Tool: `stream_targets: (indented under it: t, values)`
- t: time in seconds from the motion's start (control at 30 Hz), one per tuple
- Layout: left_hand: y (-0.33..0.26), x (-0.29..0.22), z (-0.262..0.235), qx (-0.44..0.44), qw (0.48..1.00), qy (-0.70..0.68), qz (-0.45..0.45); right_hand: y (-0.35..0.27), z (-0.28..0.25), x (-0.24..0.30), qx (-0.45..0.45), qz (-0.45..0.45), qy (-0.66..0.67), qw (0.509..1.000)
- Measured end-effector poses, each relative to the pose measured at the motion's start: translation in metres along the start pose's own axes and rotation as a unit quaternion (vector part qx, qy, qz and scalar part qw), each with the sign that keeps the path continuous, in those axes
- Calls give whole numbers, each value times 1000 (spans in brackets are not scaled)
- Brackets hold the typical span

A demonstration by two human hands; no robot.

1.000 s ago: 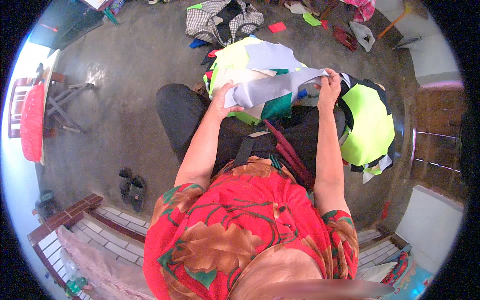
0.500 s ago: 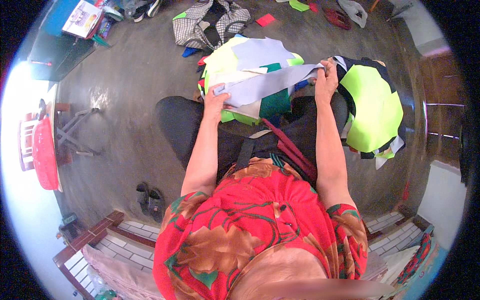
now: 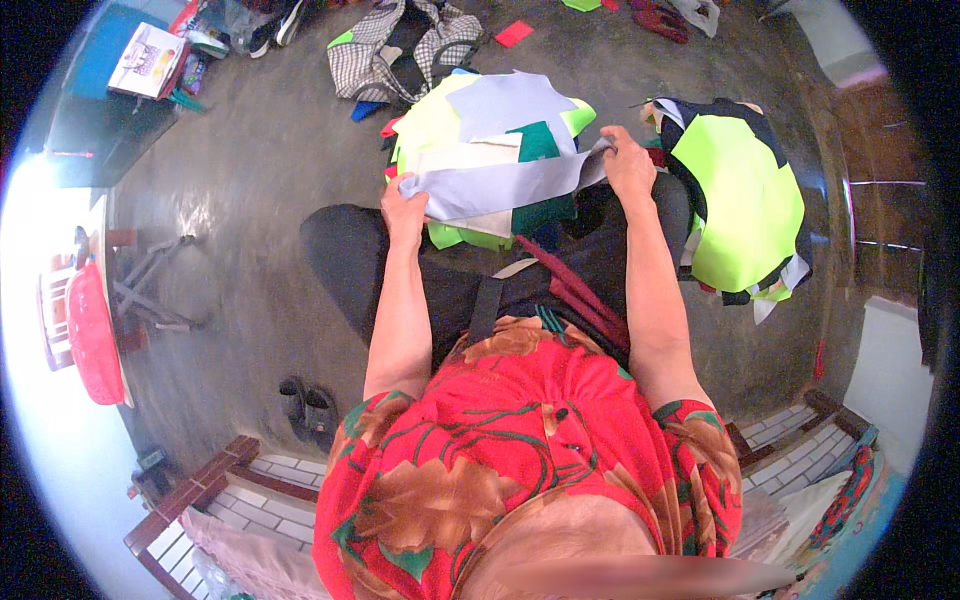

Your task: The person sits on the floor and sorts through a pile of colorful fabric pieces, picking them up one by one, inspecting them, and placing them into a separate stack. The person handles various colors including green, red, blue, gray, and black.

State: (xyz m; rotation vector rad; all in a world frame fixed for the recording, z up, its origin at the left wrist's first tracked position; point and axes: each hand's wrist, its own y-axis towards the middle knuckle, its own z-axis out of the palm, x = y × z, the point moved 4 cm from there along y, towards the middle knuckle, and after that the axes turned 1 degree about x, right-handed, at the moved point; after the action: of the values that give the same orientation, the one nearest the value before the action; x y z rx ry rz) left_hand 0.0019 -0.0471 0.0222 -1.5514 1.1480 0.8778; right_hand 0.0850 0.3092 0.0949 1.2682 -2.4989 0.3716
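Note:
Between my hands a long strip of pale grey-lilac cloth (image 3: 505, 190) is stretched out. Its left end is gripped by my left hand (image 3: 404, 210), its right end by my right hand (image 3: 630, 172). Below the strip, just beyond my lap, lies a heap of cloth pieces (image 3: 430, 120) in neon yellow, white, dark green and grey-lilac. A second pile (image 3: 748, 205), topped by a large neon yellow-green piece over black and white ones, lies right of my right knee. A dark red strap or strip (image 3: 570, 280) lies across my lap.
Beyond the heap, a checked cloth bag or garment (image 3: 400, 50) and a small red scrap (image 3: 514, 34) lie on the grey floor. Dark shoes (image 3: 305, 405) stand at left, near a folding stand (image 3: 150, 290) and a red plastic item (image 3: 92, 335). A wooden-framed bench (image 3: 190, 490) is behind me.
The strip has swung from a slant to nearly level. My right hand has come slightly left and down, and my left hand has shifted left. Both still grip the cloth.

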Motion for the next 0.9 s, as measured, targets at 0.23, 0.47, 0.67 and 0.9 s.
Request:
stream_targets:
  t: [0.23,0.47,0.67,0.9]
  values:
    - [-4,-20,-20,-90,995,-38,31,0,-3,-3,-42,-26,27,998]
    - [-7,-17,-7,-161,921,307,180,1,0,-6,-154,-141,-3,978]
    - [-25,-33,22,-80,872,339,345,0,13,5,-85,-146,12,986]
    - [-33,-9,54,60,871,375,312,-9,67,5,135,-122,-70,981]
